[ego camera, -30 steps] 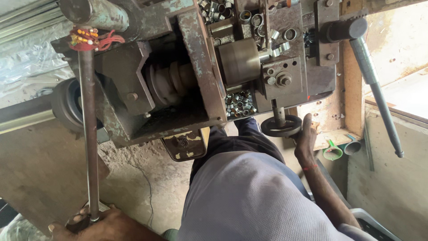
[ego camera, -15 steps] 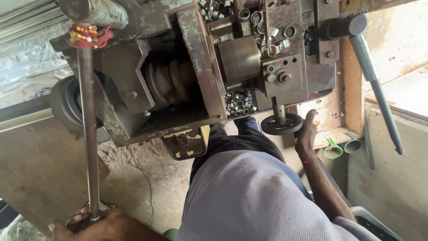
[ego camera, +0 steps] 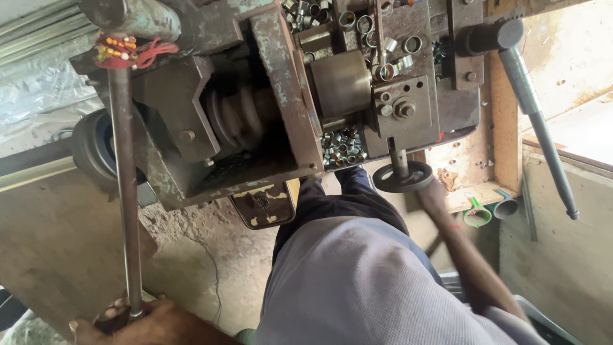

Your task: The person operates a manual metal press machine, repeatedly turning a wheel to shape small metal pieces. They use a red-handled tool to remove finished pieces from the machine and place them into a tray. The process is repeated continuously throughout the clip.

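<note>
A dusty concrete floor lies under an old lathe [ego camera: 255, 108]. Its small handwheel [ego camera: 402, 177] sits just above the right hand [ego camera: 434, 195], whose fingers touch the rim; how firmly, I cannot tell. The left hand [ego camera: 137, 322] is wrapped around the lower end of a long lever [ego camera: 124, 185], which runs straight up from that grip.

Bare, cracked brown concrete floor [ego camera: 191, 255] down below, corrugated grey metal sheeting [ego camera: 32, 64] at upper left, a worn, pitted wooden board [ego camera: 504, 128] on the right, daylight pouring across it.
</note>
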